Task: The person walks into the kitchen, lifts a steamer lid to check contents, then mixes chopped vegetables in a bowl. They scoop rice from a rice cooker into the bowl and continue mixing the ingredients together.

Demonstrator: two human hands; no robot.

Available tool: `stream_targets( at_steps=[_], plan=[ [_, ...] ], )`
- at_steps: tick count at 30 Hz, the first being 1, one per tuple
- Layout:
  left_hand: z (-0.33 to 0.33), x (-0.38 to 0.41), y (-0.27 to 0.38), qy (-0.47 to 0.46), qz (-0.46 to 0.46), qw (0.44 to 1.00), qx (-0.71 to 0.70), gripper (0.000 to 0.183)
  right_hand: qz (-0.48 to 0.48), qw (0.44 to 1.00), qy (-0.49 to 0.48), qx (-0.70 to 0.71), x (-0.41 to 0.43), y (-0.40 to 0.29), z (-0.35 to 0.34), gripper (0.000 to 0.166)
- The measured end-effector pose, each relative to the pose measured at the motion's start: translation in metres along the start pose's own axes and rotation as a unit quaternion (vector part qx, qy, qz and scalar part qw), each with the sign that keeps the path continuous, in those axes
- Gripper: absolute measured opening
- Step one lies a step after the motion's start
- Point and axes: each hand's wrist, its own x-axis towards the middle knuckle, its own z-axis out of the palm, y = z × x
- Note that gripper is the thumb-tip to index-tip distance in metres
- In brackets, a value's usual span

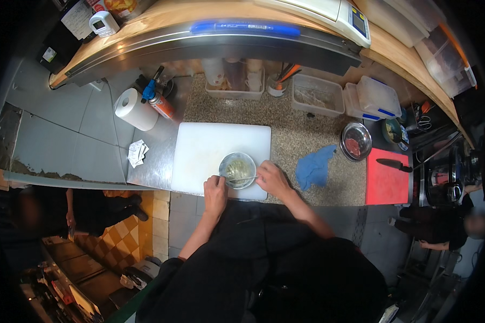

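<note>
A round metal bowl [222, 164] rests near the front of a white cutting board [202, 149]. Pale green, shredded-looking food [237, 166] lies inside it. Across the bowl's near part runs a thin pale strip [242, 178]; whether it is a stick or the edge of clear film I cannot tell. My left hand [215, 194] pinches the strip's left end at the bowl's near-left rim. At the right rim, my right hand [273, 179] has its fingertips closed on the other end.
To the right lie a blue cloth [316, 166], a metal bowl with raw meat [352, 147], and a red board [384, 181] bearing a knife [394, 164]. A paper roll [136, 110] and blowtorch [157, 99] stand left. A shelf [210, 44] overhangs the back. Two people are nearby.
</note>
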Motion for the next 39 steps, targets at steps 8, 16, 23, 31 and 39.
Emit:
stream_targets(
  at_steps=[8,16,23,31,39],
  plan=[
    [-0.005,0.007,-0.027,-0.025,-0.042,0.977,-0.208,0.010,0.144,0.968,0.026,0.206,0.000,0.007,0.007,0.004],
    [-0.019,0.031,-0.040,-0.061,-0.009,0.972,-0.228,0.006,0.090,0.982,0.048,0.160,0.026,0.022,0.013,0.002],
    [-0.019,0.051,-0.056,-0.057,0.025,0.973,-0.222,0.004,0.055,0.987,0.073,0.129,0.055,0.019,0.009,0.004],
    [0.005,0.078,-0.070,-0.060,0.003,0.967,-0.246,0.009,0.072,0.997,0.021,-0.017,0.077,0.054,0.020,0.010],
    [-0.003,0.093,-0.058,-0.064,-0.068,0.952,-0.292,0.012,0.187,0.974,-0.017,0.126,0.081,0.065,0.030,0.016]
  ],
)
